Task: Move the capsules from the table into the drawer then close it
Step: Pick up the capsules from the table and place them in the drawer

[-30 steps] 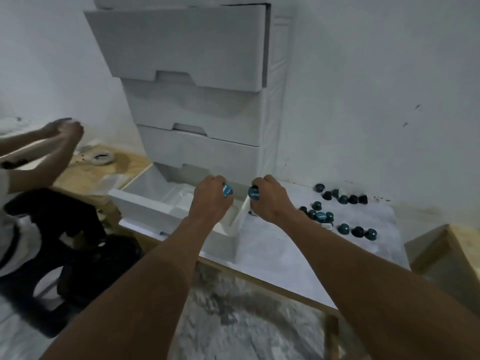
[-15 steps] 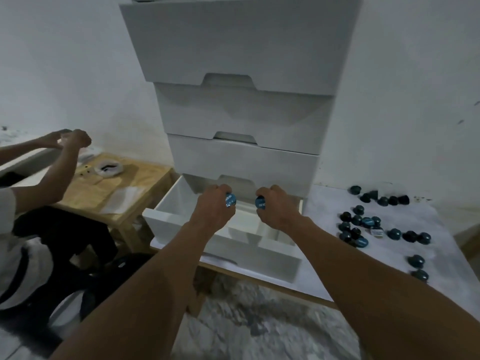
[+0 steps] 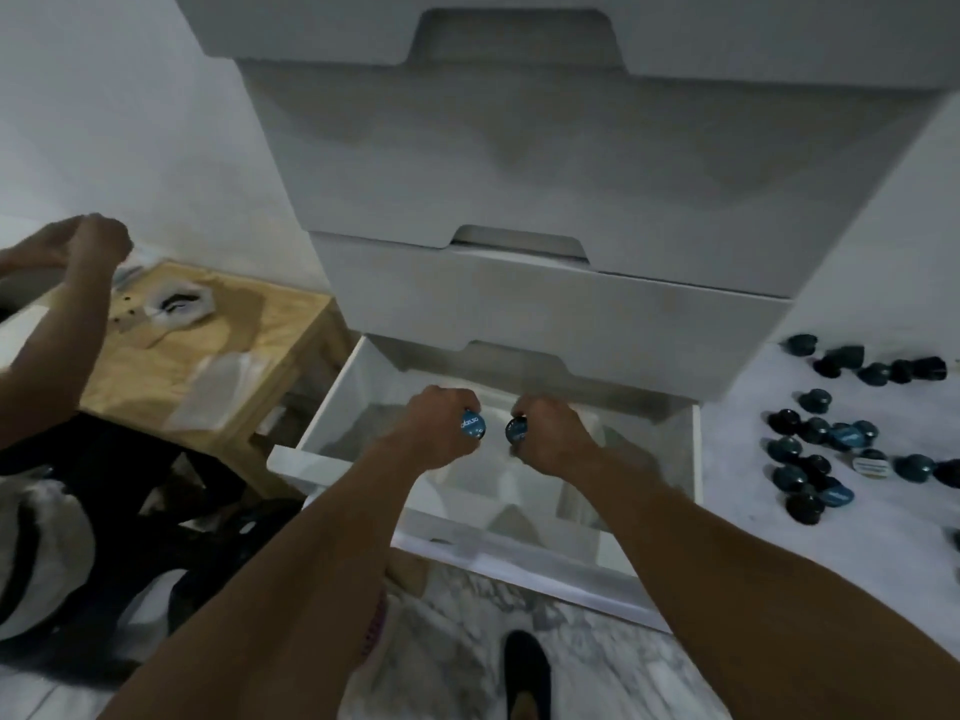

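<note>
The bottom drawer (image 3: 550, 576) of a white drawer unit (image 3: 519, 189) stands pulled out, with white dividers inside. My left hand (image 3: 439, 426) hovers over the drawer, closed around a blue capsule (image 3: 471, 425). My right hand (image 3: 550, 433) is beside it, also over the drawer, gripping a second blue capsule (image 3: 517, 429). Several dark and blue capsules (image 3: 815, 433) lie scattered on the white table (image 3: 883, 543) to the right of the drawer. I see no capsules in the visible compartments.
A wooden side table (image 3: 218, 350) with plastic bags and a small white item stands at left. Another person's arms (image 3: 67, 283) work above it, their dark clothing below. Marble floor and my dark shoe (image 3: 524, 672) lie under the drawer.
My view has moved closer and tilted down onto the drawer. Both hands, each keeping its capsule, have shifted from the drawer's right edge to above its middle.
</note>
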The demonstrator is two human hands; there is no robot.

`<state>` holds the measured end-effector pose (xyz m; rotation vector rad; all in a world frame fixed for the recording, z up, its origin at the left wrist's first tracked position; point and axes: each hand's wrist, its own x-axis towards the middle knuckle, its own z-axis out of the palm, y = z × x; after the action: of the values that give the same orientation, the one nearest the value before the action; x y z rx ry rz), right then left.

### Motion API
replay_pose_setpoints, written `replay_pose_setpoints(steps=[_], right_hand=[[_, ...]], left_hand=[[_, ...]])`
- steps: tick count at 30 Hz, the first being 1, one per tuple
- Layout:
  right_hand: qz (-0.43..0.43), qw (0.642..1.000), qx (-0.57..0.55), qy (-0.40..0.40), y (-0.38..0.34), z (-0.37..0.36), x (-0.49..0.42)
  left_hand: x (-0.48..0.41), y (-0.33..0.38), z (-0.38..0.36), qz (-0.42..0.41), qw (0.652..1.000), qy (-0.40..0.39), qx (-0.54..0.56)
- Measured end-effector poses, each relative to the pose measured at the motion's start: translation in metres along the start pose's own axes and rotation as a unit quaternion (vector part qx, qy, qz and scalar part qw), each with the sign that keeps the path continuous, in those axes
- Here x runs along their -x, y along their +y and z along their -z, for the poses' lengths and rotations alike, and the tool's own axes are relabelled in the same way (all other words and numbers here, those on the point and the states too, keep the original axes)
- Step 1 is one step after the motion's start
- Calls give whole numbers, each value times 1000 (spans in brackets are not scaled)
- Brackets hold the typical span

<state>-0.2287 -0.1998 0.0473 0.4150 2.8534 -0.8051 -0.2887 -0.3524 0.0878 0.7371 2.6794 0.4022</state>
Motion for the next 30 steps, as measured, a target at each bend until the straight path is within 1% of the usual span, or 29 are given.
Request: replay_pose_setpoints(steps=[5,7,10,12,17,20,25,30], right_hand=[[-41,998,-27,-45,3,-22,-15],[-51,996,-39,-57,4,-27,-18],[-70,994,-67,-51,4,-33,-18],[-83,992,-82,-44,2,-34,-16],[-129,984,-110,-51,-3,-37,-8],[-155,981,-106,-54,-7,-40,-3],[-202,967,-115,-105,-12,-43,-3],[-193,965,-96,-151,-21,-49,-11]], left_hand=[[-26,-19,-10,-31,996,-86,-23],[-34,-26,-18,-43,992,-121,-17],[-43,-39,-26,-62,983,-171,-15],[-49,-48,-28,-84,978,-191,-25],[-62,-62,-29,-125,966,-228,-15],[-66,-63,-28,-133,960,-246,-2],[-66,-59,-30,-161,954,-245,-58],[-62,-53,-30,-163,950,-248,-100]])
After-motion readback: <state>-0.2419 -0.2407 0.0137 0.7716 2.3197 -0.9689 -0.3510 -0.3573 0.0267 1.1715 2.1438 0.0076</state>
